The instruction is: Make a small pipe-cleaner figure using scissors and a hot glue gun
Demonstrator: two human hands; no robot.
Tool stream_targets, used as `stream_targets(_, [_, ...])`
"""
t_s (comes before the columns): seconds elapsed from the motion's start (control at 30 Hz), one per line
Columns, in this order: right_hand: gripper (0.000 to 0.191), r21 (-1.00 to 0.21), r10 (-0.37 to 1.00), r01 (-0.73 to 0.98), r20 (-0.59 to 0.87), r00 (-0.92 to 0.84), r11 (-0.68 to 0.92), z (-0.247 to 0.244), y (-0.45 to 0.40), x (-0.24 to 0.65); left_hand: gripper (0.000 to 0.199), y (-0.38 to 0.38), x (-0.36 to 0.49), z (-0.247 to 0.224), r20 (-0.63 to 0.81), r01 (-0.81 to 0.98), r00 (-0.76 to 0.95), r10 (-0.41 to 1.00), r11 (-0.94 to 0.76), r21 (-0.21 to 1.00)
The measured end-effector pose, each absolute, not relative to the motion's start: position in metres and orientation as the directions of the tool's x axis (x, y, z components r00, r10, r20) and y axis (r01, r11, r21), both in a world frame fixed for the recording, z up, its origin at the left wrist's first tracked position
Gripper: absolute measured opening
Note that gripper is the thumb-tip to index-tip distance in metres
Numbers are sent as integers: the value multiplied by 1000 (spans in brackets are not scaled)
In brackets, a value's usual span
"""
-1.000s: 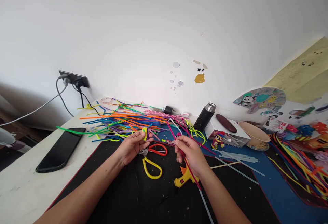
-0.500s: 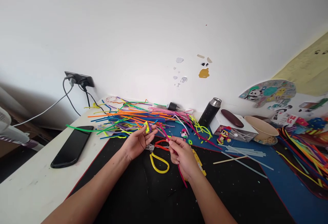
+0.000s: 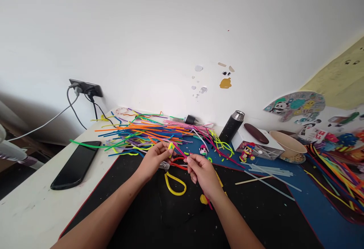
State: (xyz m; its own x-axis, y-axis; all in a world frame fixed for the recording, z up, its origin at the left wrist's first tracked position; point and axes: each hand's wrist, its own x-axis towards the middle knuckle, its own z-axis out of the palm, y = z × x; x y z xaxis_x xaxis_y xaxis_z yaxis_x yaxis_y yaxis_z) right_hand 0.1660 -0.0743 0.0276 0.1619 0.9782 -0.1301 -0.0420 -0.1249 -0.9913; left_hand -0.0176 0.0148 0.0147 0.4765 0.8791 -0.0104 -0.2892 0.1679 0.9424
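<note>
My left hand (image 3: 156, 159) pinches a small yellow pipe-cleaner piece (image 3: 171, 147) between thumb and fingers. In my right hand (image 3: 202, 171) is a magenta pipe cleaner (image 3: 180, 151), whose upper end reaches the yellow piece; whether it is hooked in or only touching I cannot tell. Its other end shows below the right wrist. Beneath the hands on the black mat lies a pair of pliers (image 3: 175, 193) with one yellow and one red handle, partly hidden. A yellow tool (image 3: 204, 199) is mostly covered by my right hand.
Loose colourful pipe cleaners (image 3: 148, 131) spread along the wall. A black phone (image 3: 75, 165) lies left. Towards the right stand a black flask (image 3: 231, 126), a white box (image 3: 247, 142), a bowl (image 3: 287, 142) and a small figure (image 3: 247, 152). Glue sticks (image 3: 270, 170) lie before them.
My left hand has turned over and closed on the yellow piece, which lay on its open fingers before. The magenta pipe cleaner's end has come up against that piece.
</note>
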Motion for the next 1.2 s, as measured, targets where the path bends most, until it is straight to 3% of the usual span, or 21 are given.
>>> stream_targets(0.3, [38,-988,980,41,-140,139,-147,21,-72,166,32,12,-18,17,-21,-291,564,825,223,930])
stream_targets(0.57, [43,-988,979,-29,-152,133,-149,24,-75,163,29,19,-23,20,-88,-454,553,829,388,803])
stream_targets(1.2, [59,-973,975,-68,-224,8,-222,23,-90,143,36,13,-23,23,-94,-344,639,763,393,853])
